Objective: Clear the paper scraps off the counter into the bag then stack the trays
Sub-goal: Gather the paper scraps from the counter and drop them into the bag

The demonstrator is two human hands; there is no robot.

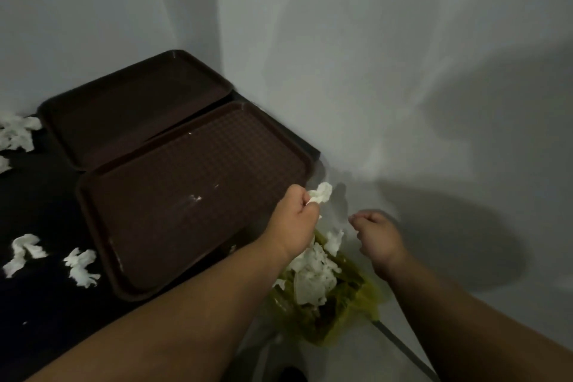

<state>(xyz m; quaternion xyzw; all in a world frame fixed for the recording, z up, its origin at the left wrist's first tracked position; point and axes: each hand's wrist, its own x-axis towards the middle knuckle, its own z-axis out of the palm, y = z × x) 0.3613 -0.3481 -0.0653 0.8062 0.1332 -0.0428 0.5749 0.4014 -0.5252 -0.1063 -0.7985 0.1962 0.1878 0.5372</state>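
My left hand (297, 220) is shut on a white paper scrap (321, 193), held just past the counter's right end, above a yellow-green bag (347, 307). The bag hangs open below the counter edge with several white scraps (313, 270) inside. My right hand (376, 234) hovers over the bag's far side with its fingers curled shut; I see nothing in them. Two brown trays lie side by side on the dark counter, the near tray (192, 192) slightly overlapping the far tray (130, 105). More scraps lie at the counter's left front (80, 267) and left back (17, 133).
A grey wall rises right behind the trays and the bag. The black counter (46, 201) runs off to the left. Light floor shows below the bag, with a dark strip at the lower right.
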